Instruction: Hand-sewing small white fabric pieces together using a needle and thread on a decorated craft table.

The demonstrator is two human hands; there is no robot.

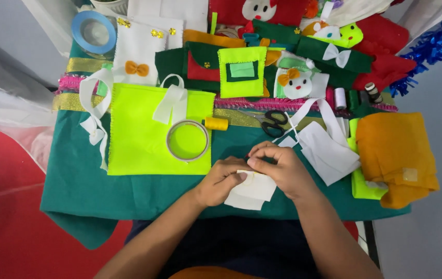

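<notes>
The fingertips of both hands met over a small white felt piece (252,191) that lay on the green felt cloth (76,191) near its front edge. The left hand (221,181) was curled with its fingers closed down on the piece's left edge, while the right hand (280,168) was bent over the top, its fingers pinched together on the felt or on something too small to make out between them. The felt looked light, soft and floppy, not slippery, so it would likely bend unless it was taken by an edge and kept flat against the cloth. Just beyond the hands lay more white felt pieces (329,150) and black-handled scissors (272,123). To the left, a roll of clear tape (187,140) sat on a neon yellow felt bag (138,139) with a white loop handle; whether the bag held anything could not be told. A yellow thread spool (216,123) lay beside it. A smaller neon pouch (241,72) with a green pocket stood farther back, its inside hidden. Folded orange felt (397,155) rested at the right edge, and a blue tape roll (94,32) at the far left corner.
</notes>
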